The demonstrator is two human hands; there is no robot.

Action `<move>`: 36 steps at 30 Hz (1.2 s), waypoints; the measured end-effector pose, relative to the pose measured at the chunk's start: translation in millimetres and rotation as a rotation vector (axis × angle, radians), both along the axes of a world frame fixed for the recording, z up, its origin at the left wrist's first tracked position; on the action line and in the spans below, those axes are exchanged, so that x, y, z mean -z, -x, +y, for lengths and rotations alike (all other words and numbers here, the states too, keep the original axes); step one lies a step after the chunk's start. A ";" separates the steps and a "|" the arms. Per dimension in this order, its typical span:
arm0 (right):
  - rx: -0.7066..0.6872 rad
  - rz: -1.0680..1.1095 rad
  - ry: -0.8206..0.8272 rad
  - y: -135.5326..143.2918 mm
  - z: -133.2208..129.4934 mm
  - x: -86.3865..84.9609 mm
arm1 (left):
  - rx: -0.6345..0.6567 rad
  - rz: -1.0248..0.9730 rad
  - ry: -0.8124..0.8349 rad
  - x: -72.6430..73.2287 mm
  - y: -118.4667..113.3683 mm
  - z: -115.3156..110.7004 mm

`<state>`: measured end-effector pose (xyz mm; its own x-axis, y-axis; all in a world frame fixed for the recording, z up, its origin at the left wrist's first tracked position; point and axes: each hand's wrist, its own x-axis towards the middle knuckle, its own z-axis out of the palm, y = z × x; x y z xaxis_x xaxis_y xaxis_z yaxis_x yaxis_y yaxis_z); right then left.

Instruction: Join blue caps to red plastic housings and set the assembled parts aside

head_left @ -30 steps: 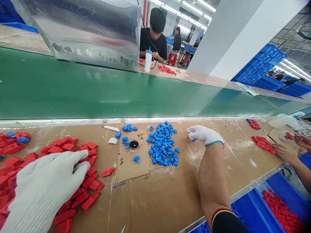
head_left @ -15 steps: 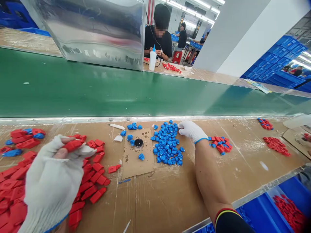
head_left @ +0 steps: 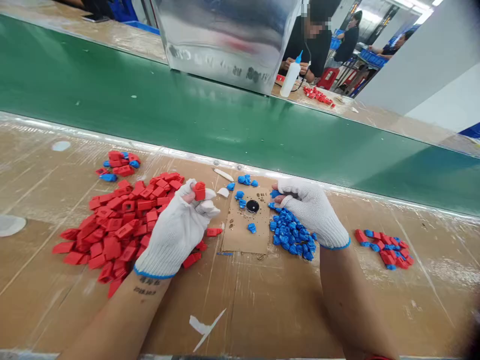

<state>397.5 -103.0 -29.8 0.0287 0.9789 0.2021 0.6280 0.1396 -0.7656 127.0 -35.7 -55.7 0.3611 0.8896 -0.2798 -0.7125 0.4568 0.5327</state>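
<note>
Left hand (head_left: 182,227) gripped red plastic block (head_left: 199,191), right hand (head_left: 313,209) blue lumpy plastic piece (head_left: 275,193); we judged both light, stiff, best side-pinched.

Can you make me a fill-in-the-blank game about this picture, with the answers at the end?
1. The left hand holds a piece coloured ____.
2. Beside the right hand lies a pile coloured ____.
3. Both hands wear gloves that are mostly ____.
4. The black disc sits ____ the two hands.

Missing words: red; blue; white; between.
</note>
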 end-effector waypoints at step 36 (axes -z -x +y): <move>-0.306 -0.653 -0.034 25.3 11.9 4.2 | 0.005 0.096 -0.077 8.8 -2.5 1.3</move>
<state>372.2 -91.1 -34.0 -0.3833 0.9165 0.1146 0.8849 0.3999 -0.2389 129.5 -34.4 -64.5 0.3402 0.9081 -0.2441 -0.6544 0.4150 0.6321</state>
